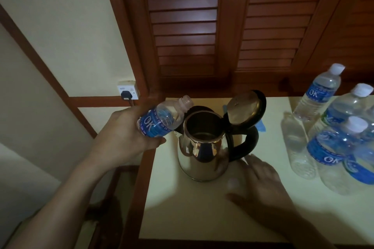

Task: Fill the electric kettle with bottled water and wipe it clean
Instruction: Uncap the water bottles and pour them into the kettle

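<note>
Left hand (129, 133): my fingers and thumb are curled round the lower, labelled half of an uncapped OK water bottle (164, 119). I hold it tilted to the left of the kettle, with its open neck pointing up and right, just past the kettle's rim. Little or no water shows in the clear upper part.

Electric kettle (202, 153): a polished steel kettle standing upright on the cream tabletop (182, 208), near its left edge. Its lid (244, 107) is hinged fully back, and its black handle (247, 143) faces right. The inside is dim, so I cannot tell the water level.

Right hand (261, 180): it lies low over the tabletop, just right of the kettle's base. My fingers are stretched out and spread, gripping nothing. They are blurred, so I cannot tell whether they touch the kettle's wall. A small white object (233, 183) lies beside my thumb, too blurred to name.

Surroundings: three capped OK bottles (334, 153) stand at the right of the tabletop. Beside them is a clear unlabelled bottle (297, 147). A blue item (261, 125) shows behind the kettle's handle. A wall socket (128, 92) with a black plug in it is at the left. Louvred wooden doors (182, 26) rise behind.
</note>
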